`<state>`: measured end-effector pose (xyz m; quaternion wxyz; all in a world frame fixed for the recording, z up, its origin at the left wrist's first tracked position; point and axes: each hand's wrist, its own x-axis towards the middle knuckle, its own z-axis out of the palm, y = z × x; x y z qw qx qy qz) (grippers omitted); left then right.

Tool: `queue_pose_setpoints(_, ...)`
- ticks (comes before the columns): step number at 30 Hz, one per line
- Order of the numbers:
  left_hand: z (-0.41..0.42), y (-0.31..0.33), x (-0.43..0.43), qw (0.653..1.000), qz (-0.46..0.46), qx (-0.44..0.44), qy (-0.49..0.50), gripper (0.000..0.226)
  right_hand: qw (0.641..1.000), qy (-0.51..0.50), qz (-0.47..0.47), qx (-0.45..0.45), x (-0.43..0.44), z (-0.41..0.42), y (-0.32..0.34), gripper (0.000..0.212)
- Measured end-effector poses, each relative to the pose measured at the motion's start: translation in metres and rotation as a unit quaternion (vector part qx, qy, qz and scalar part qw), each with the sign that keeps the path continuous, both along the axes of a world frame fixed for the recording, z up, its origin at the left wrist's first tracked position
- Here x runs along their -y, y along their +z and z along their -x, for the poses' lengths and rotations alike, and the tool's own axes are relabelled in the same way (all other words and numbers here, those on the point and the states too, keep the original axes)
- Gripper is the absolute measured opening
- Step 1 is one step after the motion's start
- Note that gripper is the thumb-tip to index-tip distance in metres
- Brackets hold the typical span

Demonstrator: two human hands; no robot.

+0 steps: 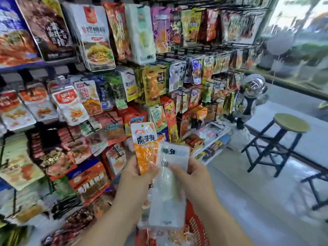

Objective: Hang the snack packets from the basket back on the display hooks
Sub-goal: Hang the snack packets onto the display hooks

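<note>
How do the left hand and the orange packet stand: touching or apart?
Touching. The head view shows the left hand gripping the orange packet by its lower end.

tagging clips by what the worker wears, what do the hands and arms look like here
Both are bare. The left hand and the right hand wear no gloves, and no ring, watch or bracelet shows. The forearms are uncovered down to the bottom edge of the picture, so no sleeve is in view. No markings show, though the picture is somewhat blurred.
</note>
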<state>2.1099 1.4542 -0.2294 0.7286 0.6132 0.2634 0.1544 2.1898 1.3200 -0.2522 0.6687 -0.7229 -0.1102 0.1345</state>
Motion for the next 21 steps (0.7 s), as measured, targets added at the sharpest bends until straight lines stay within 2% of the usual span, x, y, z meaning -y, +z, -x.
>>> queue_pose_setpoints(2,-0.019,-0.006,-0.008,1.0,-0.004,-0.01,-0.026,0.029,0.999,-0.007,0.027,0.03,0.0,-0.02,-0.001,0.015)
queue_pose_setpoints(5,-0.048,-0.012,-0.022,0.997,-0.005,-0.027,-0.074,0.03,0.992,-0.048,0.086,0.085,-0.001,-0.057,0.007,0.036)
queue_pose_setpoints(7,-0.068,-0.015,-0.03,0.996,-0.004,-0.035,-0.084,0.028,0.981,-0.074,0.114,0.137,0.001,-0.086,0.018,0.042)
queue_pose_setpoints(10,-0.098,-0.025,-0.037,0.994,0.005,-0.048,-0.093,0.03,0.962,-0.081,0.135,0.222,0.008,-0.124,0.026,0.028)
queue_pose_setpoints(11,-0.106,-0.026,-0.037,0.993,0.007,-0.055,-0.1,0.031,0.955,-0.078,0.138,0.252,0.011,-0.132,0.026,0.03)
queue_pose_setpoints(15,-0.135,-0.03,-0.034,0.991,0.052,-0.069,-0.104,0.028,0.922,0.005,0.139,0.361,0.021,-0.146,0.01,0.031)
queue_pose_setpoints(21,-0.168,-0.036,-0.028,0.984,0.144,-0.101,-0.021,0.026,0.897,0.17,0.123,0.388,0.032,-0.186,-0.044,0.039)
